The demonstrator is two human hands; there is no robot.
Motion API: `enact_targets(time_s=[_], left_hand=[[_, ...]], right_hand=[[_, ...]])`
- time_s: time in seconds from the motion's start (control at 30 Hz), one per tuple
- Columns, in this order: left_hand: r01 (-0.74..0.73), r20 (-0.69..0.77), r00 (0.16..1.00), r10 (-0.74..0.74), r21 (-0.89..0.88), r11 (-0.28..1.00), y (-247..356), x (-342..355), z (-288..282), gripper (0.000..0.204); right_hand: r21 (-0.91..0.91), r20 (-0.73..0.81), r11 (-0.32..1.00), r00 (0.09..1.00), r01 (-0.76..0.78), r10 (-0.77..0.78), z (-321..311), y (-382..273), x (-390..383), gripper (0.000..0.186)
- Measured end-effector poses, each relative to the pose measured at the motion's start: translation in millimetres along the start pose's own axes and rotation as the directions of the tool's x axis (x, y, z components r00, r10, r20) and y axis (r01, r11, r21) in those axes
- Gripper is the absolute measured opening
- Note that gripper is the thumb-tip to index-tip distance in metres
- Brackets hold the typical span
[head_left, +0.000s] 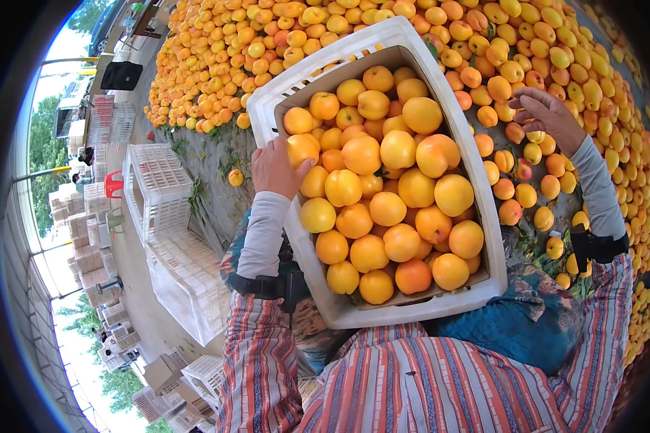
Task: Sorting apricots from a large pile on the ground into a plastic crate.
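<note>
Above the loose fruit (499,88) on the right, my right fingers (539,95) have open air; leftward, the white crate's (419,313) raised rim stands in the way.

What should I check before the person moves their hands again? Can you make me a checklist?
1. Left hand at the white crate: ok, on its left rim.
2. Right hand free: ok, it looks empty, over the fruit pile.
3. Crate has fruit in it: ok, lots of orange-yellow ones.
4. No stray fruit left of the crate: not ok, a single fruit lies there.
5. Bottom fruit unbruised: cannot tell, upper ones hide them.
</note>
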State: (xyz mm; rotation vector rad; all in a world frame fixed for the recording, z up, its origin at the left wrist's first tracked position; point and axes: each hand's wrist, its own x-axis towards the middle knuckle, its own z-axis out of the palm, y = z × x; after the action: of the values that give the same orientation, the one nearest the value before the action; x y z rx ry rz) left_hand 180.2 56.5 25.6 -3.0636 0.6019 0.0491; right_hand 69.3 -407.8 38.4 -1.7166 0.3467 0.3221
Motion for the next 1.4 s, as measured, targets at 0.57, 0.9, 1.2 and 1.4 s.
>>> enact_targets(time_s=[0.57,0.9,1.2,1.4], left_hand=[[-0.059,0.025,0.998,0.059,-0.003,0.998,9.5,20.6,-8.3,0.061],[-0.182,0.053,0.97,0.237,-0.484,0.856,-0.4,52.4,25.9,0.037],[-0.197,-0.078,0.98,0.181,-0.337,0.921,7.5,55.8,52.2,0.04],[-0.099,-0.023,0.995,0.098,-0.389,0.916,9.5,49.4,59.4,0.044]], right_hand=[[-0.067,0.107,0.984,0.982,0.166,-0.158,52.0,-31.7,14.3,0.043],[0.042,-0.021,0.993,0.993,0.113,-0.112,20.4,6.0,-7.6,0.042],[0.177,-0.351,0.984,0.936,0.031,0.033,6.2,126.4,-59.6,0.04],[0.056,-0.425,0.989,0.893,-0.137,0.147,54.1,224.7,-127.3,0.032]])
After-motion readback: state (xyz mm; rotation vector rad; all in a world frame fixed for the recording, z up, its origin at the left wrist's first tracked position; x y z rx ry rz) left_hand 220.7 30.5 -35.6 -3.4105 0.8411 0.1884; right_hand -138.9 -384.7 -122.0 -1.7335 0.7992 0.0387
